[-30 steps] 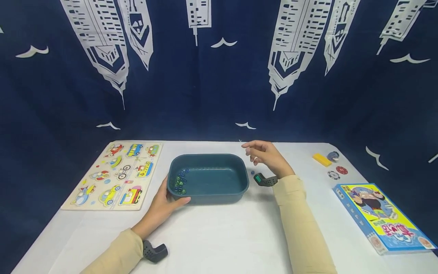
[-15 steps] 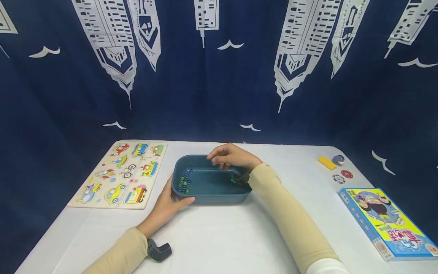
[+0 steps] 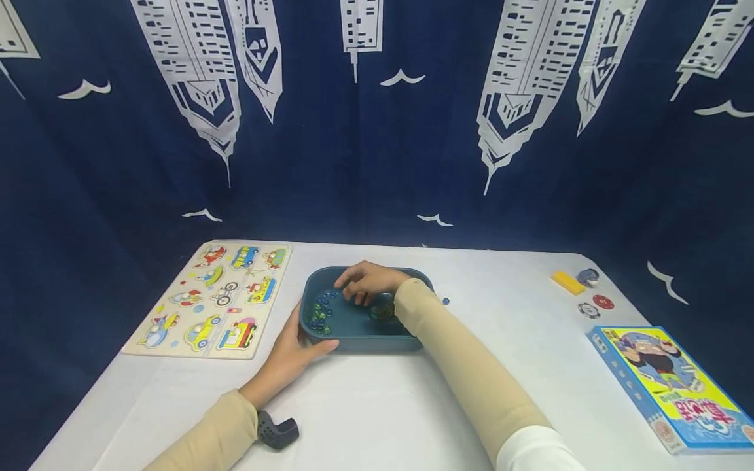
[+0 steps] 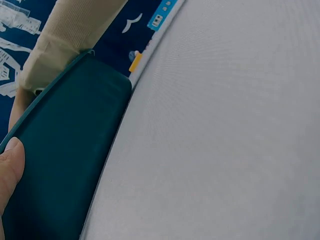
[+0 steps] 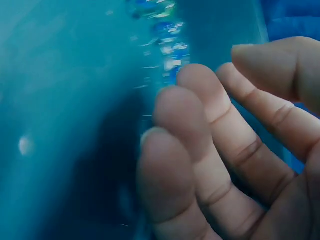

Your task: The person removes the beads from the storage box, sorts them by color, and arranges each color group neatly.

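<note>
A dark teal plastic basin (image 3: 377,344) stands on the white table. Several blue and green glass marbles (image 3: 321,313) lie at its left end. My left hand (image 3: 287,358) holds the basin's left end, thumb along the front wall; in the left wrist view that thumb (image 4: 11,162) lies against the wall near the rim. Inside the basin is my right hand (image 3: 370,281), to the right of the marbles. Its fingers are loosely bent, and the right wrist view shows nothing between thumb and fingertips. A single blue marble (image 3: 446,301) lies on the table right of the basin.
To the left lies a wooden picture puzzle board (image 3: 209,301). At the right are a yellow block (image 3: 568,282), a small blue-grey object (image 3: 588,277), a red chip (image 3: 603,301), a black-and-white chip (image 3: 589,311) and a colourful game box (image 3: 677,386). A dark blue printed curtain (image 3: 353,163) hangs behind.
My right hand has moved left from beyond the basin's right end, over the rim and down into it. The left hand keeps its hold on the basin.
</note>
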`<state>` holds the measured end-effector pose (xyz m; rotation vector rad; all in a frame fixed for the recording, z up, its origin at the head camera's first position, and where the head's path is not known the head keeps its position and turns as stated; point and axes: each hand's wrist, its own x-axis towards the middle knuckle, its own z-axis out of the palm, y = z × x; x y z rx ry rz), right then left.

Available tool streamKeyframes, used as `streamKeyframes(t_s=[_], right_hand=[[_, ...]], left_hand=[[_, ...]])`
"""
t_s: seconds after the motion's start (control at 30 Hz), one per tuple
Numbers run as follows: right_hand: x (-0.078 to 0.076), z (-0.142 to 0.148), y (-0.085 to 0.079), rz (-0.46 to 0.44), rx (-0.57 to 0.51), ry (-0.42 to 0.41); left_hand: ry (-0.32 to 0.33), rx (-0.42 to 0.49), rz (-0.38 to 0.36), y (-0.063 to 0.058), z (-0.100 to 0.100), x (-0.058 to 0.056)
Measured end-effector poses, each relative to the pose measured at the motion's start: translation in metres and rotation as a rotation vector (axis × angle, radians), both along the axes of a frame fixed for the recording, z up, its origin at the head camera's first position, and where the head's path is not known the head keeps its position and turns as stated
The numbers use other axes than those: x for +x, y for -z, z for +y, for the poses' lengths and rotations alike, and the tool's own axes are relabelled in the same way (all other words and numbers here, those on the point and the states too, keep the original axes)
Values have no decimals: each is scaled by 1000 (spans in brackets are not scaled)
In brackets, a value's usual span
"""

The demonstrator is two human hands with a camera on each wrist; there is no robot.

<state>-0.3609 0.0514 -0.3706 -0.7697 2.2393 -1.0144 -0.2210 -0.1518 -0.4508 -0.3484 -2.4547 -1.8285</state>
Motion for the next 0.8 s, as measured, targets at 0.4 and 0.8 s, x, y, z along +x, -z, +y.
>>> streamKeyframes(t_s=[0.4, 0.8], right_hand=[[1, -19, 9, 76, 156, -12], [7, -1, 0, 63, 159, -76]], left_hand=[[-15, -20, -3, -2, 2, 0], [-19, -41, -12, -2, 1, 1]])
